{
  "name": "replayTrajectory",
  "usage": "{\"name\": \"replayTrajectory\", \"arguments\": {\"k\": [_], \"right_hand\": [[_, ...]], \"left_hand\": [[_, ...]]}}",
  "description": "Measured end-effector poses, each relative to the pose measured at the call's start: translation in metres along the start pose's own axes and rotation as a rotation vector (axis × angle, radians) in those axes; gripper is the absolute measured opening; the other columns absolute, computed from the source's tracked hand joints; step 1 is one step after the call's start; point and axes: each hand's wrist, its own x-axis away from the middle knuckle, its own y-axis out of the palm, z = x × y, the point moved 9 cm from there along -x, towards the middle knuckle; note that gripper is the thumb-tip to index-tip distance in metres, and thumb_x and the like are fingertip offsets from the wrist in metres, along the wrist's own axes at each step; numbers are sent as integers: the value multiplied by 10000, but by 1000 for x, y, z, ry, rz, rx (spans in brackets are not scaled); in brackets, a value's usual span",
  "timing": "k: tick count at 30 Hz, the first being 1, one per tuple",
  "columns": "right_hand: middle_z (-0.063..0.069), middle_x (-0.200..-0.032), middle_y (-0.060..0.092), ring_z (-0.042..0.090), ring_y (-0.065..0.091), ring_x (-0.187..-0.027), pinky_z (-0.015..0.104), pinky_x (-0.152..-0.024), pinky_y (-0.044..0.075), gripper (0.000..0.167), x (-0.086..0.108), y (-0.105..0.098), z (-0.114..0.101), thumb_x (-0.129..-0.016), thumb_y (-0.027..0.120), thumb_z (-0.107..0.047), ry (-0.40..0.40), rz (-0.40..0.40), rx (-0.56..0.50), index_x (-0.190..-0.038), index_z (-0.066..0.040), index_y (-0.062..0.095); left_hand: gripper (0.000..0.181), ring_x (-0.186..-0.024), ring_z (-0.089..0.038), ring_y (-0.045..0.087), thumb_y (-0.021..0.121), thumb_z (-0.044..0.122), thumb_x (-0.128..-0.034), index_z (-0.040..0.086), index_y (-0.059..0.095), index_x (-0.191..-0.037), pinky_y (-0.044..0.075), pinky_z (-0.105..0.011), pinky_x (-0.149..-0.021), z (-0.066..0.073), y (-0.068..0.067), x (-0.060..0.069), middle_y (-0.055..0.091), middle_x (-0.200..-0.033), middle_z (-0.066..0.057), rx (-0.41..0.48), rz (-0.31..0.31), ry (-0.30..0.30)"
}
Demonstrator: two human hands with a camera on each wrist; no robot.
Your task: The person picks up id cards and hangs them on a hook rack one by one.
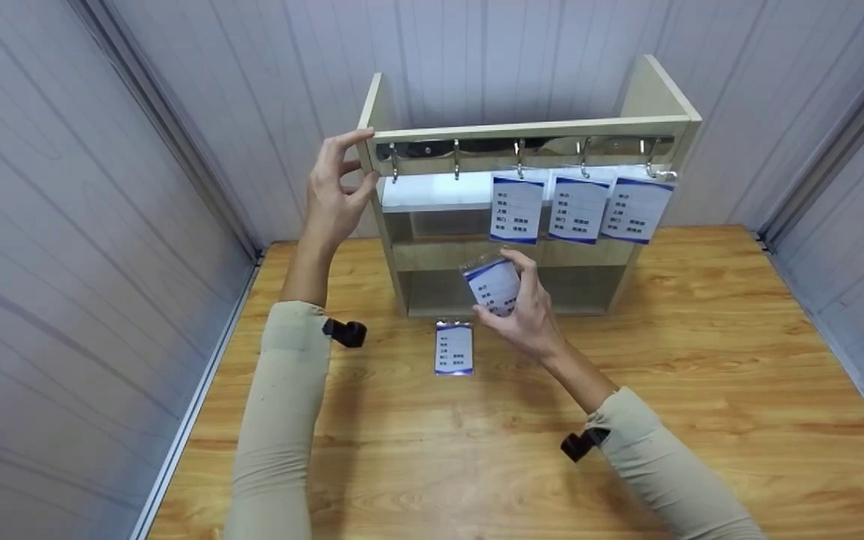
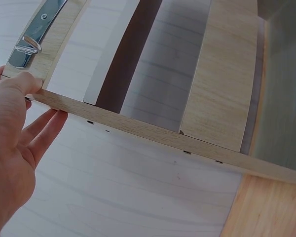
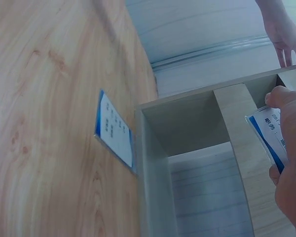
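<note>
Badge (image 1: 492, 283): tilted in front of the rack (image 1: 424, 256), below the hook strip (image 1: 488, 147); probably light, slick, bendable plastic, best pinched by its side edges; whether its top has a slot is too small to tell.
Right hand (image 1: 529, 311): pinches it between thumb and fingers.
Left hand (image 1: 334, 187): grips the rack's upper left corner.
Lying badge (image 1: 454, 349): flat, near the rack's base.
Hanging badges (image 1: 580, 210): three, on the right-hand hooks.

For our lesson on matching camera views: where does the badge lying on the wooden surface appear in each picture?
Head: the badge, below centre, in front of the shelf unit.
Left wrist: badge not in view.
Right wrist: left of centre, beside the shelf unit's base.
Shared landmark: the shelf unit, in all three views.
</note>
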Motion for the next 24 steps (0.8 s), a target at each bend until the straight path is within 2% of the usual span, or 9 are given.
{"name": "replayTrajectory", "arguments": {"k": [7, 12, 19, 24], "right_hand": [[324, -1554, 572, 451, 711, -1119, 535, -859, 692, 967, -10, -3, -7, -831, 946, -74, 10, 45, -26, -1588, -45, 345], [326, -1512, 595, 452, 715, -1090, 547, -839, 700, 974, -15, -4, -13, -814, 946, -71, -2, 63, -27, -1585, -48, 350], [313, -1491, 613, 415, 718, -1055, 491, -803, 687, 975, -24, -6, -25, -812, 949, -111, -54, 102, -4, -1591, -27, 369], [313, -1473, 613, 416, 711, -1068, 492, -825, 688, 971, -31, -7, -29, -799, 952, -90, -67, 119, -1, -1581, -25, 380]], "left_hand": [[521, -1302, -408, 766, 701, -8, -1036, 124, 636, -1535, 734, -535, -958, 1, -1, 0, 593, -1570, -157, -5, 3, 0], [523, -1316, -427, 758, 701, -17, -1036, 127, 636, -1535, 730, -554, -962, 0, 0, 0, 589, -1577, -162, -3, 3, -7], [516, -1308, -405, 767, 701, -4, -1041, 117, 629, -1538, 724, -600, -950, 0, 0, 0, 592, -1574, -171, -10, 4, 9], [516, -1305, -399, 770, 705, -2, -1040, 116, 631, -1537, 730, -579, -939, 1, 0, 0, 597, -1567, -173, -18, 6, 19]]}}
